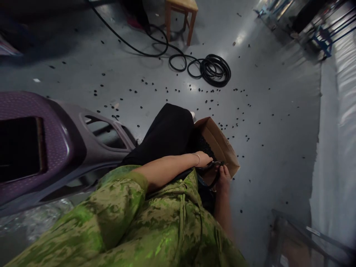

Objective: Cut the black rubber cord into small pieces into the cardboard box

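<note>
Grey floor, glossy, filling most of the view and strewn with many small black pieces. White sheeting along the right edge. Purple moulded panel, at left, with a dark rectangular opening and a second cut-out nearer the person. Green patterned garment of the person, across the lower middle, with a black-clad leg above it. Coiled black cable on the floor at top centre, its free run leading up and left past the wooden stool. Blue metal frames at top right. Clear frame or case, blurred, at lower right. Cardboard box, open, resting against the leg at centre, holding a mass of small black pieces like those on the floor. Left hand, bracelet at the wrist, lying at the box's near edge with the fingers closed on a thin black looped part. Right hand, just below and beside the left, fingers curled up onto the same part; how tightly they close cannot be told, the hand being blurred. The part lies between the two hands, at the box's near lower edge, above the lap.
</note>
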